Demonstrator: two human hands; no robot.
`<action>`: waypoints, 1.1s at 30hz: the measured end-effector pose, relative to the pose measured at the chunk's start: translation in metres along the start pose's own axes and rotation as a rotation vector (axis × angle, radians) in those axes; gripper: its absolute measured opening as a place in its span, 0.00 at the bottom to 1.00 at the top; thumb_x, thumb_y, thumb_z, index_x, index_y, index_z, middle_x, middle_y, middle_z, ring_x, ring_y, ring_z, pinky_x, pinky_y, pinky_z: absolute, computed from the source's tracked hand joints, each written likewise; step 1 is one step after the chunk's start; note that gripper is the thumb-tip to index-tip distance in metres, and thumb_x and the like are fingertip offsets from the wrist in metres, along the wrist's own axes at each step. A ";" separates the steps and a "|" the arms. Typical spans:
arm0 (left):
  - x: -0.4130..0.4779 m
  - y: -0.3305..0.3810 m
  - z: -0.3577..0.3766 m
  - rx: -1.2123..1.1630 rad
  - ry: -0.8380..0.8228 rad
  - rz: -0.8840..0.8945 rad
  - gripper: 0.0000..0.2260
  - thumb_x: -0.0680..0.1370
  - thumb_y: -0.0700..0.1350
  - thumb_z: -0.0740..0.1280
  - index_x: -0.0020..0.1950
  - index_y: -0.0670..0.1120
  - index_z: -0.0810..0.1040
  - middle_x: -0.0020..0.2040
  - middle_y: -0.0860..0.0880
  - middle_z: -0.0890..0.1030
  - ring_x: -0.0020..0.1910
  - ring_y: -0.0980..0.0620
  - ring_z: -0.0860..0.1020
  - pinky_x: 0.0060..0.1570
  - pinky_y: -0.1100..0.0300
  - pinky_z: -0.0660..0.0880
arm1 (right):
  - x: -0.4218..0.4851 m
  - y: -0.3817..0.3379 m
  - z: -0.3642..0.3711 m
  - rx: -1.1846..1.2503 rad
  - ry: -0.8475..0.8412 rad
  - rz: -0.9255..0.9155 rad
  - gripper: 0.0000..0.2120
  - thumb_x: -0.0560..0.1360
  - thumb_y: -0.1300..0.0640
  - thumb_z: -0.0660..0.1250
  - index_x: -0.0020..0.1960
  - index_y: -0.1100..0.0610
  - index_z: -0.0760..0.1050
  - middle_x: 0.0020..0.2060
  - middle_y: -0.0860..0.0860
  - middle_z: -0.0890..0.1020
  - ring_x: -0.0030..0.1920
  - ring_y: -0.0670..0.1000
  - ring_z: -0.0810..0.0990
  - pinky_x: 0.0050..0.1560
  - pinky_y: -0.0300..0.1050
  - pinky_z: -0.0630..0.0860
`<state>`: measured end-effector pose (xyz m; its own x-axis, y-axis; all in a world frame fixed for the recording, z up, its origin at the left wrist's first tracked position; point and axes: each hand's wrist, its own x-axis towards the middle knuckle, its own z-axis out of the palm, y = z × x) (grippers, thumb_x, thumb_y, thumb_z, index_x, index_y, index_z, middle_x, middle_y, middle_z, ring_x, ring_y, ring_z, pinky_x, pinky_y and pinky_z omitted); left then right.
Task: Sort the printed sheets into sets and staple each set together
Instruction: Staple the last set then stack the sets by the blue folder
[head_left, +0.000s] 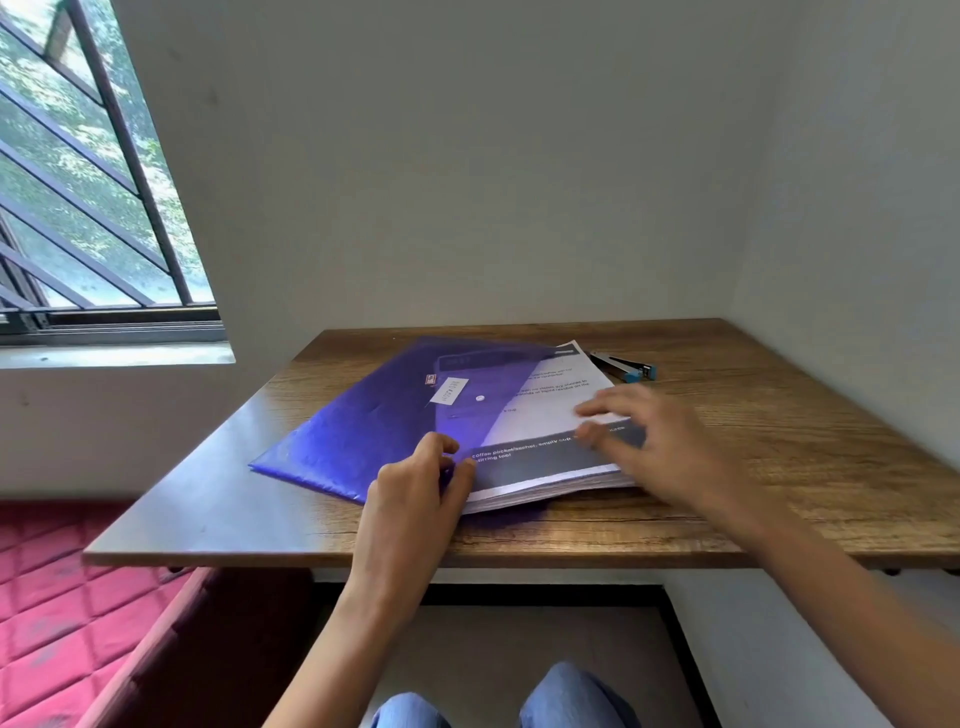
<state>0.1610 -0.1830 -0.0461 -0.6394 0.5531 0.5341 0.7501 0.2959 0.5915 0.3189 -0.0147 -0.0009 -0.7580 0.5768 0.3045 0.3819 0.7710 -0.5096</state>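
Corner desk (737, 467), stapler (626, 367) behind the sheets (545, 415). Left hand (410, 499) pinches the overlapping folder (374, 426); right hand (660, 447), blurred, is spread flat over the sheets.

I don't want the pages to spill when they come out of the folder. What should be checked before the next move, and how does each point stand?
1. Left hand pinches the near edge of the blue folder: ok.
2. Right hand rests on the stack of printed sheets, fingers spread: ok.
3. Stack free of the folder: not ok, the translucent cover overlaps its left part.
4. Stapler at hand, on the table beyond the stack: ok.
5. Stapler loaded: cannot tell.
6. Bare tabletop right of the stack for laying out sets: ok.
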 end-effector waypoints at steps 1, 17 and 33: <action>0.000 -0.001 0.000 -0.004 0.002 0.005 0.11 0.78 0.52 0.67 0.57 0.48 0.78 0.48 0.51 0.85 0.46 0.50 0.83 0.48 0.53 0.78 | 0.001 0.007 -0.007 -0.064 -0.009 0.108 0.23 0.76 0.39 0.60 0.67 0.47 0.72 0.68 0.49 0.71 0.66 0.49 0.69 0.63 0.50 0.67; -0.004 0.007 0.004 0.165 -0.036 0.087 0.09 0.80 0.53 0.63 0.52 0.48 0.77 0.42 0.49 0.83 0.40 0.43 0.80 0.42 0.50 0.77 | 0.016 0.017 -0.016 0.906 -0.233 0.723 0.11 0.79 0.59 0.62 0.60 0.62 0.67 0.47 0.61 0.78 0.42 0.55 0.80 0.32 0.47 0.82; -0.021 0.027 0.009 0.638 -0.111 0.102 0.26 0.45 0.42 0.85 0.28 0.50 0.69 0.20 0.50 0.71 0.16 0.52 0.72 0.16 0.67 0.58 | 0.006 -0.021 0.012 1.035 -0.152 0.674 0.02 0.80 0.65 0.59 0.51 0.61 0.66 0.50 0.59 0.75 0.46 0.55 0.79 0.29 0.40 0.80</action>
<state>0.1961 -0.1802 -0.0471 -0.5637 0.6703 0.4826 0.7811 0.6226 0.0478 0.3000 -0.0311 0.0016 -0.6525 0.6845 -0.3251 0.1750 -0.2813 -0.9435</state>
